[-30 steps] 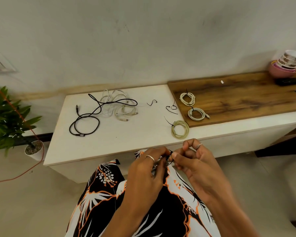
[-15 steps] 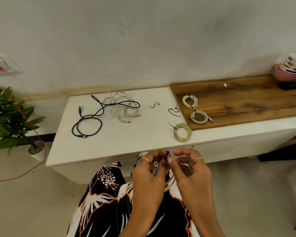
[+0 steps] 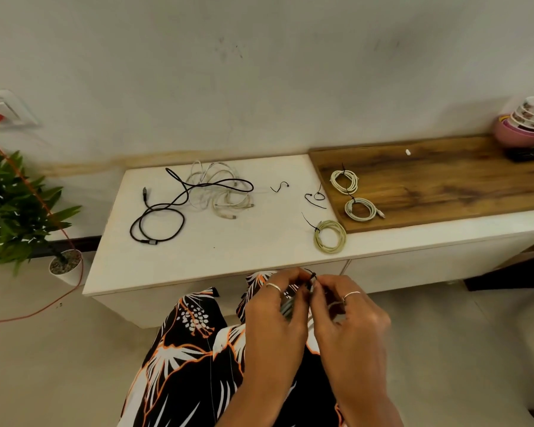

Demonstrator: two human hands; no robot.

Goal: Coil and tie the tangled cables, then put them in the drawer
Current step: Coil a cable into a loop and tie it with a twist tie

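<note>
Three coils lie tied on the table [image 3: 198, 266], at about 1 o'clock from the hands: one yellowish coil [image 3: 330, 236] and two white coils [image 3: 344, 181] on the wooden board [image 3: 444, 183]. Left hand [image 3: 275, 315] and right hand [image 3: 352, 315] pinch a grey cable coil [image 3: 289, 308] and its black tie [image 3: 312, 275] over the lap. Judgement: light, limp, springy; grip across the bundled loops. At 11 o'clock, black cable [image 3: 158, 223] and white tangle [image 3: 222, 192] wait.

Your black dress with orange-and-white leaf print [image 3: 179, 365] faces a white cabinet top [image 3: 228, 241]; far right, dark-grained brown wooden board [image 3: 444, 186].
</note>
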